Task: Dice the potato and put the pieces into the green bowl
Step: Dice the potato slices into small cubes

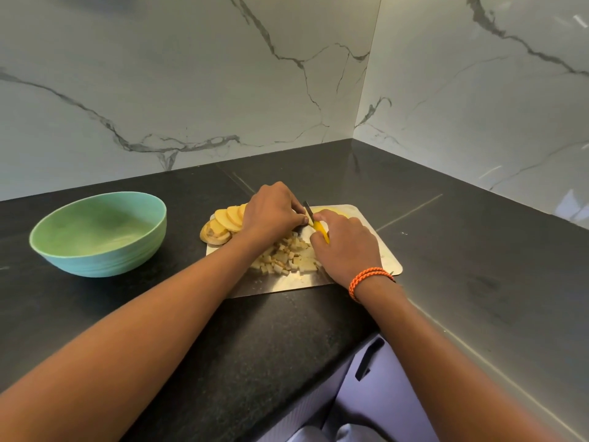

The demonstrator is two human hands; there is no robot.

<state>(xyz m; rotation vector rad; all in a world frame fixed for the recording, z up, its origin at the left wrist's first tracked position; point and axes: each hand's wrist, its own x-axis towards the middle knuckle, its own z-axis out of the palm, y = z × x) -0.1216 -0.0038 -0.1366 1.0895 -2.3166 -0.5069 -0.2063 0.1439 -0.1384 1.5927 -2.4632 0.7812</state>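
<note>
left hand (273, 215): far side of the board, fingers curled down, pinning a potato piece under the fingertips right beside the blade. The piece itself is mostly hidden by the hand.
right hand (345, 244): fingers wrapped round the yellow handle of the knife (314, 220), index finger along the top. Orange braided bracelet (366, 279) on the wrist.
knife: dark blade points far-left, its tip showing between the two hands, just beside the left thumb. Can't tell if the edge is in the potato.
potato slices (224, 223): overlapping row of round slices at the far-left corner of the board, some skin-edged, the end ones hanging over the board's edge. Left hand covers the right end of the row.
diced pieces (287, 256): loose pile of small cubes mid-board, between the forearms, near the right hand's heel.
cutting board (376, 260): shiny metal sheet with rounded corners, flat on the counter.
green bowl (98, 234): on the counter well left of the board, upright, no potato visible inside.
counter (191, 330): dark speckled stone, corner layout; white marble-veined wall panels behind and to the right.
writing: no readable brand, label or text on anything in view.
</note>
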